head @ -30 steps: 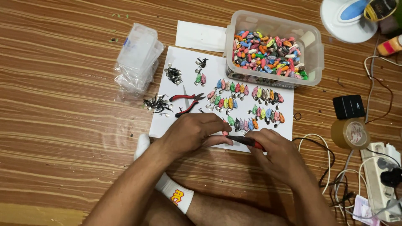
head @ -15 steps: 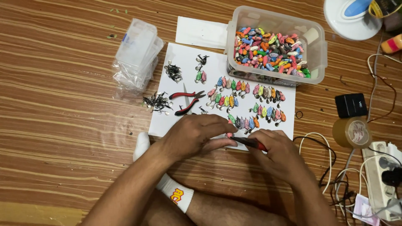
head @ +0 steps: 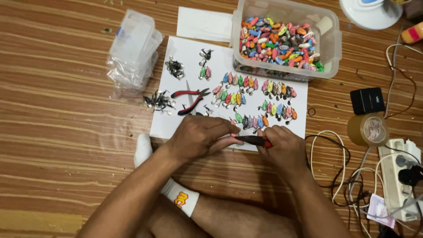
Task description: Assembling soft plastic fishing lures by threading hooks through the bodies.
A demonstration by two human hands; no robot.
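a stack of clear plastic bags lies far left, then spare red pliers on the white sheet. the left hand is curled shut, pinching something too small to make out – the right hand grips red-handled pliers meeting it. rows of coloured lures – a tub of lures behind.

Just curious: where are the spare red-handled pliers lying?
In the head view, the spare pliers lie open on the white sheet, left of the coloured lure rows, above the left hand.
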